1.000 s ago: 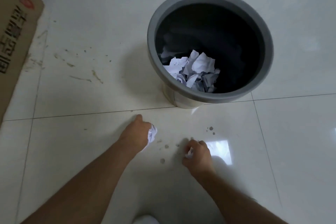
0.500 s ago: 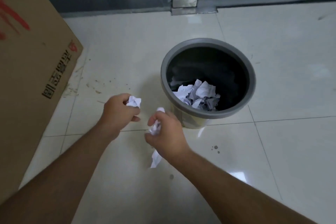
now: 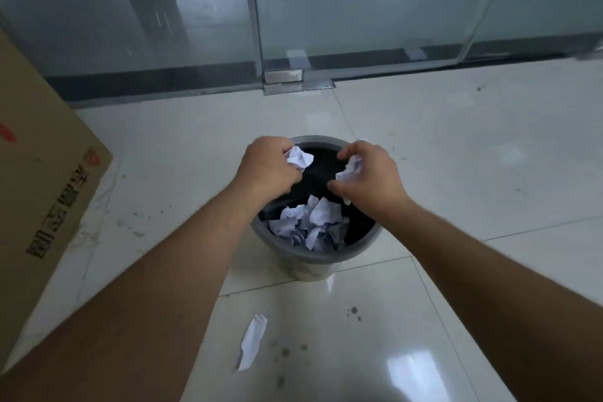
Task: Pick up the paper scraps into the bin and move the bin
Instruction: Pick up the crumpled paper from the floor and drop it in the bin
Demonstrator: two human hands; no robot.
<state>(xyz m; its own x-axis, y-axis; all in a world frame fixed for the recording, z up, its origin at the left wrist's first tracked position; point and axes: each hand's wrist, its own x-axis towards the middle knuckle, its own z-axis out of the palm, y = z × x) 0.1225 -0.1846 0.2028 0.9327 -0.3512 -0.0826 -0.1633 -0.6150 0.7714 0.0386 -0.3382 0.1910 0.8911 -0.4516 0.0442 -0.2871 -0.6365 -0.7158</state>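
A round grey bin (image 3: 313, 256) with a dark inside stands on the pale tiled floor. Several crumpled white paper scraps (image 3: 310, 222) lie in its bottom. My left hand (image 3: 266, 170) is over the bin's left rim, shut on a crumpled scrap (image 3: 299, 157). Over the right side of the opening, my right hand (image 3: 368, 174) grips another crumpled scrap (image 3: 349, 170). One torn white strip of paper (image 3: 252, 341) lies flat on the floor in front of the bin, between my forearms.
A large brown cardboard box (image 3: 42, 179) stands at the left, close to the bin. Glass panels (image 3: 359, 3) with a metal floor fitting (image 3: 284, 77) close off the far side. Dark stains (image 3: 354, 312) mark the floor tiles near the strip.
Both hands rose from the floor, each with a scrap, and moved forward over the bin's opening. A strip fell from the right hand's paper and now lies on the floor.
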